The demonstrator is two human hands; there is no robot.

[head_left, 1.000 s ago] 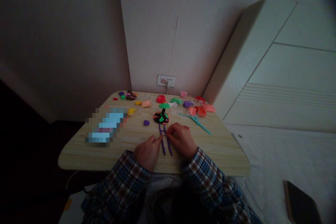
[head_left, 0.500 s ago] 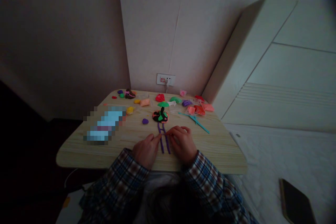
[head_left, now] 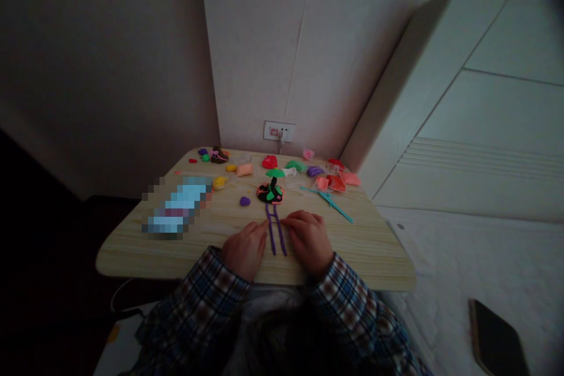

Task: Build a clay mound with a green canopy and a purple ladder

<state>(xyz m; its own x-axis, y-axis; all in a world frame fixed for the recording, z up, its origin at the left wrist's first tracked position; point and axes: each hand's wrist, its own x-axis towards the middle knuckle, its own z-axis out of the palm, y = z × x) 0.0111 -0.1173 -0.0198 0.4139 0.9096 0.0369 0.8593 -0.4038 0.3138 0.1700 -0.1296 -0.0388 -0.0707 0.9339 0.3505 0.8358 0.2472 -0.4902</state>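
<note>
**Rung work on the purple ladder piece (head_left: 279,227)**

Left to right: purple lump (head_left: 245,201) sits loose mid-worktop (head_left: 145,258). Left hand (head_left: 245,249) is near the front edge, fingers at the left rail (head_left: 271,235); can't tell if pinching or just pressing. Ladder piece lies flat about mid-width, running from near the black model (head_left: 270,193) toward the front edge; top crosspiece (head_left: 274,215) is in. Right hand (head_left: 311,241) has fingers bunched at the right rail (head_left: 282,239); grip unclear too. Teal tool (head_left: 338,210) lies toward the right edge. Step looks like seating a second, thinner crosspiece. Next move calls for light, even pressure at both ends.
</note>
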